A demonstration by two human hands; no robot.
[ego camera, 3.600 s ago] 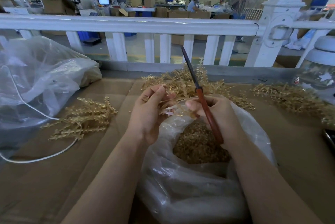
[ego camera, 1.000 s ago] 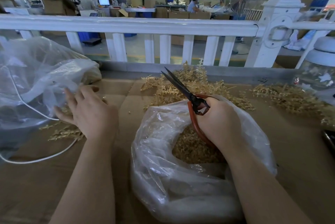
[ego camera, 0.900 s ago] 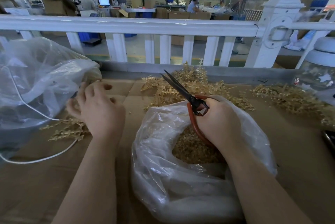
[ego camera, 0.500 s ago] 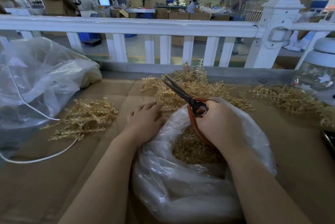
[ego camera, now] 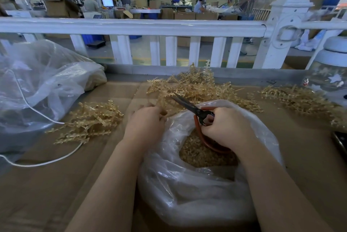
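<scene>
Open bag (ego camera: 187, 199): slumps on the cardboard top (ego camera: 56, 184) right in front of the person, mouth wide. Its soft rim could fold inward, so trimmings would drop outside it.
Cut pieces (ego camera: 201, 156): fill the bag's hollow beneath the right wrist. A nudge from either forearm could tip the bag and spill them.
Right hand (ego camera: 227, 130): over the bag's mouth, fingers wrapped through the orange loops of the scissors (ego camera: 199, 112).
Blades: almost together, tips pointing up and left toward the other hand. The main hazard, in my judgement, is a nicked finger if they close before the stem is held clear.
Left hand (ego camera: 145, 124): just left of the bag, fingers curled round a sprig (ego camera: 163, 105) at the near edge of the middle heap (ego camera: 197, 87). The knuckles hide the exact grip.
Sprig: tangled among its neighbours. A pull could drag several along, or snap brittle tips onto the cardboard instead of into the bag.
Left heap (ego camera: 90, 121): touches a white cord (ego camera: 37, 164). An arm catching the cord could scatter it.
Right heap (ego camera: 296, 98): well apart from both hands. Reaching it would mean crossing over the scissors.
Large bag (ego camera: 43, 85): far left and crumpled. It could slide onto the left heap.
Jar (ego camera: 330, 74): far right, beside the right heap. A sweeping arm could knock it.
Railing (ego camera: 169, 26): beyond the table's far edge. Pieces flicked by a cut could fly between its bars.
</scene>
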